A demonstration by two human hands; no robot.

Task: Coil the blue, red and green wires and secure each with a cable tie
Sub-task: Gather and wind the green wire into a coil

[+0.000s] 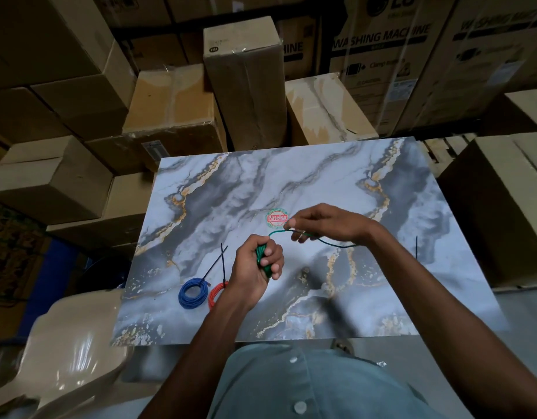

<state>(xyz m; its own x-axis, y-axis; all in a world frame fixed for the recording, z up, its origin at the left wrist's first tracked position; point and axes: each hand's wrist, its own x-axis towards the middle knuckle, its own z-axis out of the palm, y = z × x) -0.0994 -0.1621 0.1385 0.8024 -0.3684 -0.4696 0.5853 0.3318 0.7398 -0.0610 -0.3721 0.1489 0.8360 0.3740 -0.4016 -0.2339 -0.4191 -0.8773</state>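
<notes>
There is just the one view, worn on the person's head, looking forward and steeply down. It sits close above the marbled tabletop, which fills the middle of the picture, with the shirt front at the bottom edge. Stacked cardboard boxes rise beyond the far edge, bowed by the wide lens.

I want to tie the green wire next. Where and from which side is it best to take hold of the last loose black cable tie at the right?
Take the loose cable tie by its middle, from above with the right hand. It lies flat and alone on the marble board, just right of that forearm. Thin and flat, it probably needs a fingertip pinch. That hand holds the green wire now.
</notes>
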